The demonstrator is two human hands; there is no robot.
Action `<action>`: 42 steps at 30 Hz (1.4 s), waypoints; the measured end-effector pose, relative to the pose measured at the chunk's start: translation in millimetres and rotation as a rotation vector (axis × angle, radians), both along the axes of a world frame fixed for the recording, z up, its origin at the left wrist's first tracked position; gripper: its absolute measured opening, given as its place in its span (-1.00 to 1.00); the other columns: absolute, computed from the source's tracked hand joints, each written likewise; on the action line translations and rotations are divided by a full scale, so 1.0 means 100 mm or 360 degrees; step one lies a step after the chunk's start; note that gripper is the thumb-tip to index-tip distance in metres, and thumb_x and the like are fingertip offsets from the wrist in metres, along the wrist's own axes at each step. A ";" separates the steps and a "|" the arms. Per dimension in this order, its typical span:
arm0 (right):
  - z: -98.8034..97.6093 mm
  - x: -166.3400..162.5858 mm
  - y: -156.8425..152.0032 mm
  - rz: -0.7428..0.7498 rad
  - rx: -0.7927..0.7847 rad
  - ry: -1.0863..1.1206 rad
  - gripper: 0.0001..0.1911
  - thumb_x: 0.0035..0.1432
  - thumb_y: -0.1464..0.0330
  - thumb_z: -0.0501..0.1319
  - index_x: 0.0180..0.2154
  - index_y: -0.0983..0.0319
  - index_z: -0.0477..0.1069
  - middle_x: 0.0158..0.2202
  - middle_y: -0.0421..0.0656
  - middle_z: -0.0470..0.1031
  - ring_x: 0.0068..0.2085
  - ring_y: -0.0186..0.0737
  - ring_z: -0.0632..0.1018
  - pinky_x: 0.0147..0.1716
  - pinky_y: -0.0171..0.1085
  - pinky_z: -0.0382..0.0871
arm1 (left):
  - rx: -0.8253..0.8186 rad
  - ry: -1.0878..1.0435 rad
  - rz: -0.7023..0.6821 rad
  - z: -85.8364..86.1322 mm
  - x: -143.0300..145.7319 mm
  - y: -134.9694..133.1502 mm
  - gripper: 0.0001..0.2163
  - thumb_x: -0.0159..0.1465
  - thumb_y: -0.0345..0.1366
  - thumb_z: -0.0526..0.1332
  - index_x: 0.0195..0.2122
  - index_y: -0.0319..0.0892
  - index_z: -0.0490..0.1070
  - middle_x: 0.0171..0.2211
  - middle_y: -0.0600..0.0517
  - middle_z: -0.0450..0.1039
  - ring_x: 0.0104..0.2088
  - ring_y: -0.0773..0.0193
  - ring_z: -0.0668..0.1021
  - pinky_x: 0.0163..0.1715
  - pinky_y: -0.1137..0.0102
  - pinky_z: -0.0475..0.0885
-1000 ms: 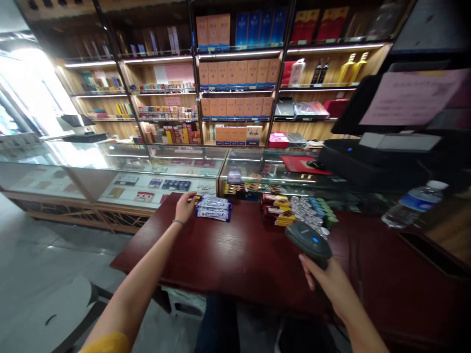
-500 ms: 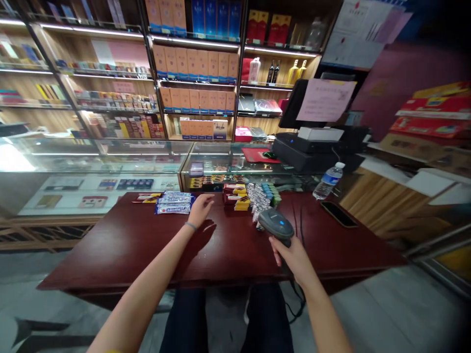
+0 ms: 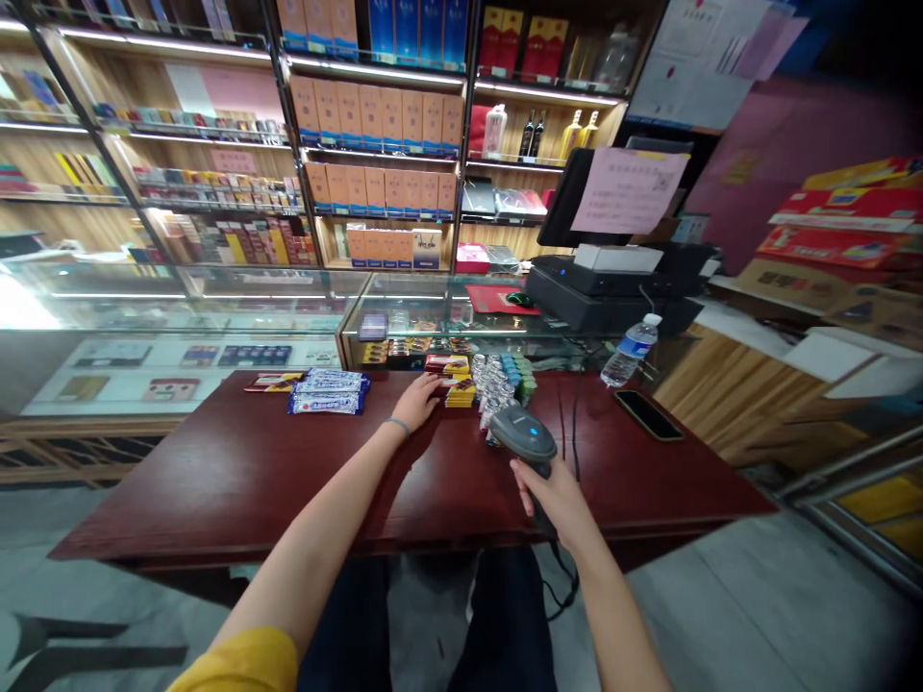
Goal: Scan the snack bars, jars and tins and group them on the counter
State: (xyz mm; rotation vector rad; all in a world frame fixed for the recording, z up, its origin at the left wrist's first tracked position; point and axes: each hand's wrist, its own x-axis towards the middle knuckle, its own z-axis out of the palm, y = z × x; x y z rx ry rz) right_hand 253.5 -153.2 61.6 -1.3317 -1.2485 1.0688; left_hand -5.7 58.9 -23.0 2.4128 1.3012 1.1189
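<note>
My right hand (image 3: 552,490) grips a dark grey barcode scanner (image 3: 525,432) by its handle, the head pointing up and left over the table. My left hand (image 3: 418,402) has its fingers stretched out at the left side of a stack of red-and-yellow snack packs (image 3: 460,389); whether it presses on them I cannot tell. Right of that stack stand several silver-wrapped rolls (image 3: 491,384) and green-and-blue rolls (image 3: 525,380). Blue-and-white snack packets (image 3: 328,394) lie left of my left hand, with a red-and-yellow pack (image 3: 270,383) beside them.
The dark red table (image 3: 237,481) bears a water bottle (image 3: 632,351) and a phone (image 3: 649,415) at its right. Behind it stand a glass display counter (image 3: 288,312) and a monitor (image 3: 569,202) with paper taped on. The scanner's cord (image 3: 559,586) hangs past the front edge.
My left hand has moved right, from beside the blue-and-white packets to the red-and-yellow stack. My right hand still holds the scanner in about the same place. The view has shifted slightly.
</note>
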 end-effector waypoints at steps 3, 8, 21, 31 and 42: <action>0.00 -0.01 -0.01 -0.0004 0.0005 -0.0020 -0.67 0.13 0.09 0.34 -0.33 0.19 0.34 -0.65 -0.36 0.36 -0.74 -0.39 0.35 -0.73 -0.39 0.20 | 0.0059 0.0026 -0.0002 0.06 -0.01 -0.02 -0.66 0.25 -0.51 0.19 0.02 -0.14 0.53 0.06 -0.12 0.51 0.14 0.05 0.50 0.27 0.07 0.37; 0.01 -0.06 -0.03 -0.0028 0.0007 -0.0047 -0.67 0.10 0.09 0.35 -0.31 0.17 0.34 -0.67 -0.37 0.35 -0.75 -0.38 0.34 -0.74 -0.39 0.19 | 0.0057 0.0040 0.0002 0.16 -0.07 -0.15 -0.72 0.23 -0.52 0.20 -0.08 -0.13 0.53 -0.06 -0.10 0.56 0.02 0.05 0.54 0.12 0.13 0.46; -0.09 -0.10 0.01 -0.0039 0.0056 -0.0022 -0.64 0.08 0.07 0.36 -0.32 0.17 0.31 -0.67 -0.39 0.35 -0.75 -0.37 0.35 -0.75 -0.38 0.22 | -0.0277 -0.0925 0.0200 0.35 -0.34 -0.46 -0.74 0.25 -0.25 0.31 -0.03 -0.10 0.54 -0.13 -0.03 0.63 -0.09 0.14 0.63 -0.01 0.27 0.50; -0.11 -0.27 -0.06 0.0038 0.0038 -0.0092 -0.66 0.12 0.09 0.33 -0.30 0.18 0.31 -0.63 -0.39 0.36 -0.74 -0.40 0.34 -0.73 -0.39 0.21 | -0.0726 -0.1656 0.0340 -0.05 -0.81 -0.83 -0.55 0.12 -0.03 0.42 -0.05 -0.20 0.53 -0.19 -0.09 0.65 -0.20 0.15 0.65 -0.15 0.29 0.54; -0.08 -0.65 -0.21 0.0200 -0.0007 -0.0187 -0.62 0.09 0.13 0.30 -0.13 0.20 0.37 -0.71 -0.43 0.32 -0.77 -0.36 0.30 -0.76 -0.40 0.16 | -0.0914 -0.2009 0.0315 -0.07 -0.83 -0.87 -0.60 0.12 -0.09 0.44 -0.11 -0.20 0.49 -0.21 -0.07 0.64 -0.31 0.25 0.65 -0.36 0.42 0.55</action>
